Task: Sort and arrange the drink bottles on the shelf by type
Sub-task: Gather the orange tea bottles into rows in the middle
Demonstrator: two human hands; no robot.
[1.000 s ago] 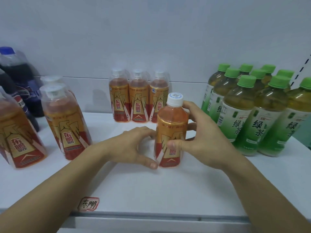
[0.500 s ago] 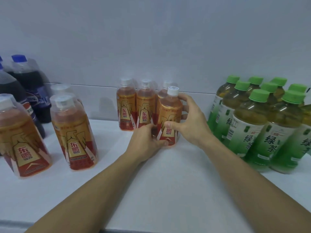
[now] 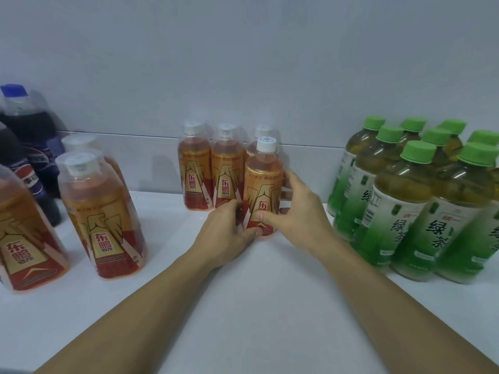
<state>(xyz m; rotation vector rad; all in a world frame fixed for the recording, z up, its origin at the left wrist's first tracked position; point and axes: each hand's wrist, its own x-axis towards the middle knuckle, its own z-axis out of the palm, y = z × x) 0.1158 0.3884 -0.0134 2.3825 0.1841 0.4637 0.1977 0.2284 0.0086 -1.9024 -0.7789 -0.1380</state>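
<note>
Far left, around 9 o'clock, there's a couple of dark cola bottles [image 3: 29,147] at the back and bigger orange bottles [image 3: 104,222] in front of them. Back center at 12 o'clock is a row of three small orange bottles [image 3: 210,168] against the wall.

The one being placed is a fourth small orange bottle [image 3: 263,190], upright on the shelf [image 3: 256,292] just in front of the rightmost of that row.

Looks full, so some heft but easy one-handed. Stiff plastic with a glossy sleeve, probably a bit slick, so I'd grab the label area low down rather than the cap.

Left hand [image 3: 229,230] comes in from 7 o'clock, fingers curled at the bottle's lower left and thumb on its base. Right hand [image 3: 299,214] comes from 5 o'clock, wrapped round the right side, thumb across the front. Both are gripping it.

Green tea bottles [image 3: 421,201] are packed at 3 o'clock.
</note>
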